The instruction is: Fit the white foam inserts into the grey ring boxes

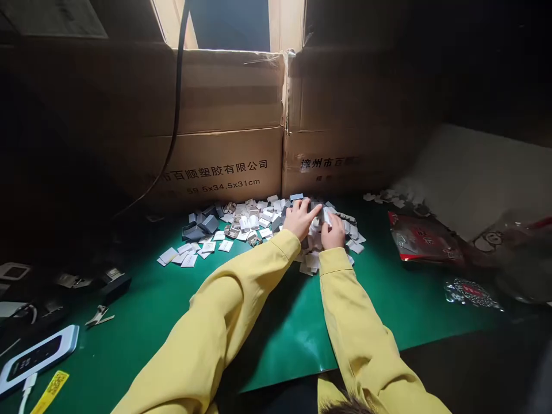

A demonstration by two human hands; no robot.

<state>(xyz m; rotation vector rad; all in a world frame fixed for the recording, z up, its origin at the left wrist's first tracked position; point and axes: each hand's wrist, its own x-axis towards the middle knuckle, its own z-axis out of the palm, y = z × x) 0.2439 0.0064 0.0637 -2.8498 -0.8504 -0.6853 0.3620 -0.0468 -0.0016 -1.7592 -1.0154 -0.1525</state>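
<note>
My left hand [301, 218] is at the right part of a heap of small pieces, its thumb and fingers around a small dark grey box [317, 206] that is partly hidden. Just to the right, my right hand [333, 232] pinches a small white card [326, 216] against the near side of that box. Around and below both hands lie many loose white cards [309, 262]. Left of them, more white pieces [245, 222] are piled with a few metallic bits, and several dark grey boxes [202, 226] sit in a cluster.
Large cardboard cartons [228, 155] stand behind the green tabletop [172, 322]. A black cable [177, 98] hangs in front of them. At the right lie a red-edged plastic packet [425, 238] and a patterned packet [472, 293]. A phone-like device [38, 356] with a white cable lies at lower left.
</note>
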